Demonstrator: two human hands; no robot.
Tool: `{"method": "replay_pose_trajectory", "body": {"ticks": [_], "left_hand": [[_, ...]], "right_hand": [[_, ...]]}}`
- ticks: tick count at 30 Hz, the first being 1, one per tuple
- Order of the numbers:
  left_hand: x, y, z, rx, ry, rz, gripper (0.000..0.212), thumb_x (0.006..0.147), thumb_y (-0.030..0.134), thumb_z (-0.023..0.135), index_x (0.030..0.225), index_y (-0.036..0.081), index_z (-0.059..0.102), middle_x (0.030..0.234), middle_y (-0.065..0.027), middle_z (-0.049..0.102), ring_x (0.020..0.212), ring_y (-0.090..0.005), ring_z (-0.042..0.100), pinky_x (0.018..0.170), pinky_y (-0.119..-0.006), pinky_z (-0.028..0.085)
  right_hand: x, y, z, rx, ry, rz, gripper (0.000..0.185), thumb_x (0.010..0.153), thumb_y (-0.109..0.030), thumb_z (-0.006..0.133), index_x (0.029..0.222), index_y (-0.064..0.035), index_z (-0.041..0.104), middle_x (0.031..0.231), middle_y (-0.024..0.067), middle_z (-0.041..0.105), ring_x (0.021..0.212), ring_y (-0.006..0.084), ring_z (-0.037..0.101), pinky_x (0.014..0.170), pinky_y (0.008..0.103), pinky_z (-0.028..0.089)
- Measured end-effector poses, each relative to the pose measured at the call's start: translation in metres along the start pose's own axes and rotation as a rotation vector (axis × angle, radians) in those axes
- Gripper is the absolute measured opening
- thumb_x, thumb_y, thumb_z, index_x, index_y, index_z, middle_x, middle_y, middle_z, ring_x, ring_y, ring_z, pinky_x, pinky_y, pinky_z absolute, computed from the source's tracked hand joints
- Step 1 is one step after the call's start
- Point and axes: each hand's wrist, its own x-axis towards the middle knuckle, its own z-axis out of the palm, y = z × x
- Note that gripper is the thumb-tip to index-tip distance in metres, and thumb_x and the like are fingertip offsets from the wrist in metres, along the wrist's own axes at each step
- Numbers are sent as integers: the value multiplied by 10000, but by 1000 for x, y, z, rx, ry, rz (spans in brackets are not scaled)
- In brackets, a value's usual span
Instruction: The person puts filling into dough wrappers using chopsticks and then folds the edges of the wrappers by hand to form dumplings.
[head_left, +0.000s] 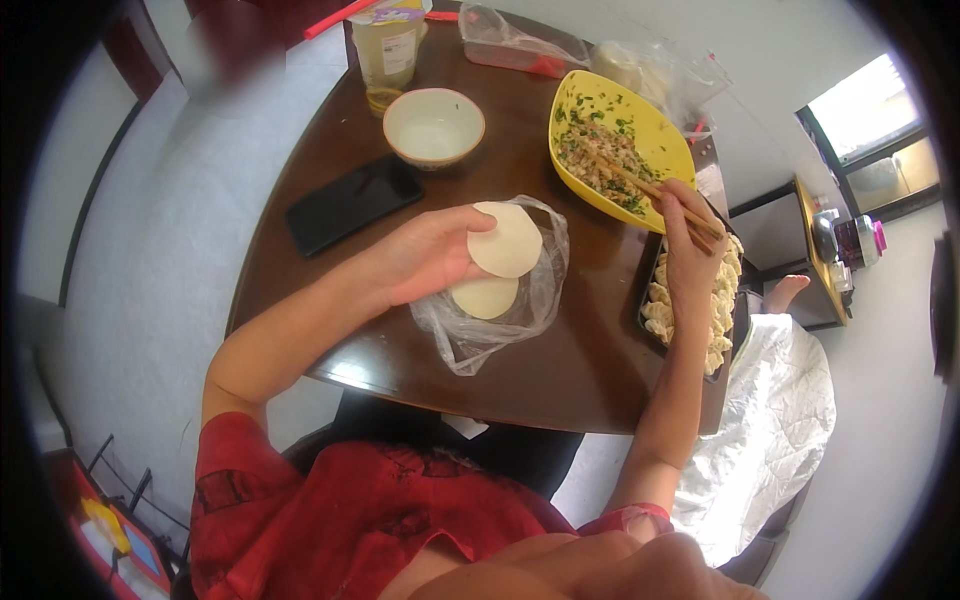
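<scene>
My left hand (431, 247) holds a round dumpling wrapper (505, 240) between thumb and fingers. Below it, more round wrappers (486, 297) lie on a crumpled clear plastic bag (547, 300). In my right hand (688, 232) is a pair of wooden chopsticks (637, 182), their tips in the minced filling with chopped greens (600, 161). That filling sits in a yellow bowl (667, 139) at the back right of the table. Under my right hand and forearm, a dark tray (645, 319) holds many folded dumplings (720, 322), partly hidden by the arm.
On the brown table (585, 375), a white bowl (435, 129) stands beside a black smartphone (354, 204). Behind them is a plastic cup of drink (386, 56). Bagged items (637, 67) lie along the back wall. To the right, a person's bare foot (787, 292) shows beside a silvery quilted cover (780, 397).
</scene>
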Motion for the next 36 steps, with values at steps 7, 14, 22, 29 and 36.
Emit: {"method": "replay_pose_trajectory", "body": {"ticks": [7, 14, 22, 29, 36], "left_hand": [[2, 0, 1, -21, -48, -6, 437, 953, 152, 515, 1317, -80, 446, 1305, -197, 553, 1201, -287, 566, 1088, -418, 415], [6, 0, -6, -21, -48, -10, 425, 962, 166, 494, 1305, -82, 456, 1301, -198, 557, 1193, -289, 574, 1076, -425, 425], [8, -1, -8, -15, -28, -41, 465, 972, 177, 479, 1320, -129, 440, 1332, -238, 539, 1219, -313, 564, 1099, -424, 412], [10, -1, -12, -8, -31, -14, 455, 981, 198, 464, 1306, -120, 458, 1321, -225, 552, 1209, -311, 572, 1094, -430, 420], [10, -3, -13, -25, -4, -35, 442, 976, 197, 489, 1292, -110, 472, 1311, -218, 560, 1197, -304, 580, 1085, -431, 432]], "right_hand": [[5, 6, -11, 101, 146, -101, 166, 943, -49, 629, 1052, 69, 672, 993, 109, 698, 889, 144, 660, 851, 261, 528], [6, 1, -17, 138, 63, -5, 184, 941, -59, 635, 1072, 65, 670, 1008, 103, 700, 893, 147, 660, 837, 254, 523], [5, 10, -2, -109, -13, -147, 145, 920, -32, 642, 1028, 56, 681, 929, 90, 691, 867, 122, 637, 805, 238, 489], [6, 5, -2, -27, 186, -276, 130, 920, -3, 630, 1019, 64, 679, 935, 100, 693, 854, 149, 650, 792, 252, 500], [10, 14, 6, -63, -3, -34, 144, 920, -24, 639, 1035, 51, 682, 989, 71, 704, 890, 113, 635, 816, 247, 494]]}}
